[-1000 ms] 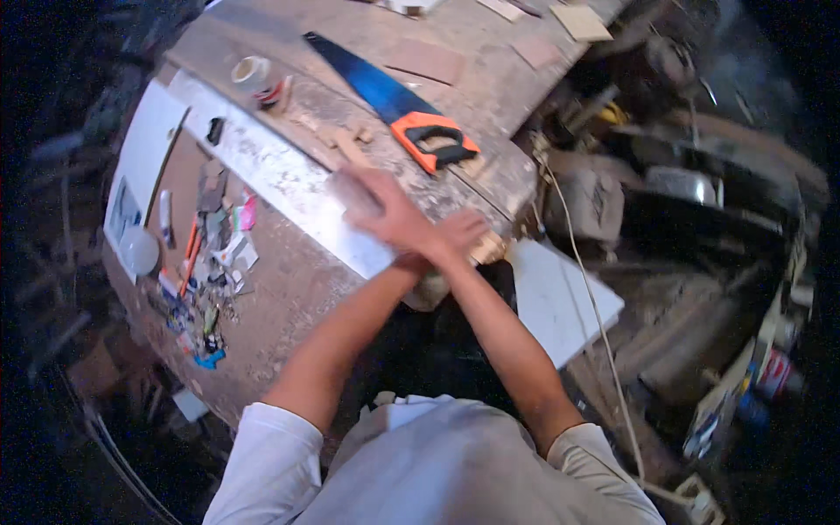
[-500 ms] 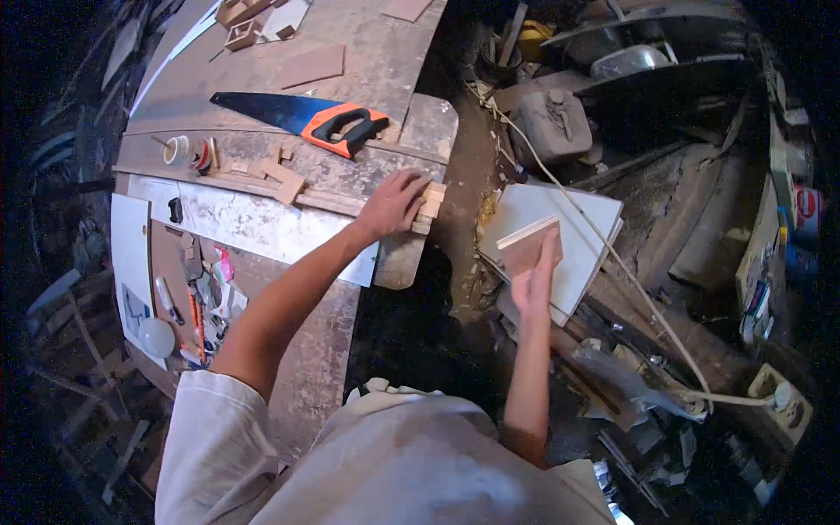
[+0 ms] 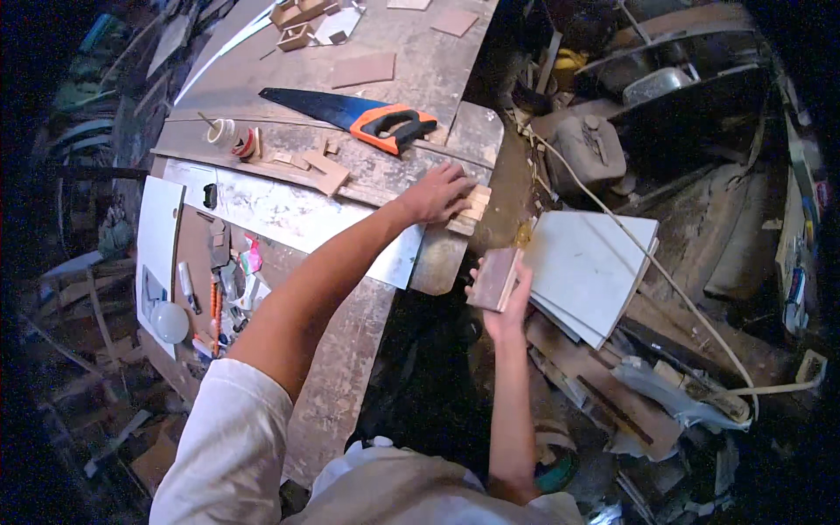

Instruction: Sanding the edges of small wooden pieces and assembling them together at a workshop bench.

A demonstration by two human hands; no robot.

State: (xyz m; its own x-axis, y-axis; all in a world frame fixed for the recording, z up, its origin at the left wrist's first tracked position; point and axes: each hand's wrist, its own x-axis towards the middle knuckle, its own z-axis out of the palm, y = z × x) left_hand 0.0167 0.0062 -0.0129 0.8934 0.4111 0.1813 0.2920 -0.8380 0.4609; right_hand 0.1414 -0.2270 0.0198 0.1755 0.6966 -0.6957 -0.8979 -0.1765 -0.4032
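My left hand is curled over pale wooden strips at the right end of the workbench and holds them down against it. My right hand grips a small rectangular wooden block just off the bench's right edge. Its brownish broad face shows, along with a pale, layered edge. Fingers wrap around its left side, and the thumb lies along the right. Behind my left hand lies a handsaw with an orange and black handle. Wood offcuts sit left of that hand.
On the bench are an open pot, thin wooden pieces and small wooden boxes. White panels lie stacked to the right, crossed by a cable. A jerrycan stands beyond them. Hand tools clutter the left.
My right hand has moved left toward the bench end, turning the block so its broad face shows. My left hand stays on the strips. The whole view has shifted.
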